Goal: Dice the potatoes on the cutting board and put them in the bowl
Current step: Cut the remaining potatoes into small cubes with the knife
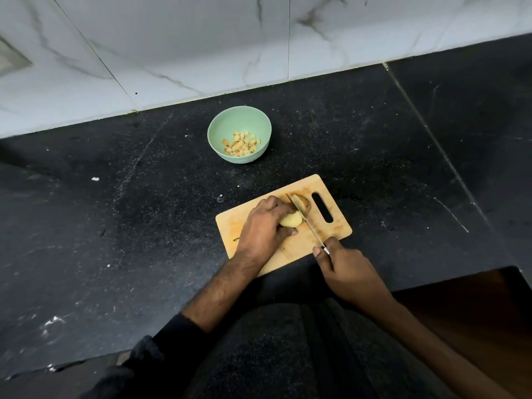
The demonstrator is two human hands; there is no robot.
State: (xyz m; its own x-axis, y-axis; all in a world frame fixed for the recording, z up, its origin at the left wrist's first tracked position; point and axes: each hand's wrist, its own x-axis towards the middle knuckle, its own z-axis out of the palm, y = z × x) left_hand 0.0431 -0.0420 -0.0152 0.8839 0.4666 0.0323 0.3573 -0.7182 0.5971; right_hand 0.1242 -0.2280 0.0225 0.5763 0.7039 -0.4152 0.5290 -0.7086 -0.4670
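A wooden cutting board (334, 226) with a handle slot lies on the black counter. On it sits a potato (291, 219), held steady by my left hand (263, 228) with fingers curled over its far side and thumb at its near side. My right hand (344, 270) grips the handle of a knife (305, 218); the blade runs through the potato, splitting off a cut piece (302, 203) on the right. A pale green bowl (221, 128) stands beyond the board and holds several diced potato pieces (241, 144).
The black stone counter (115, 211) stretches wide to the left and right, with small white specks. A white marble wall (172, 53) rises behind the bowl. A wooden surface (475, 312) shows below the counter's edge at the lower right.
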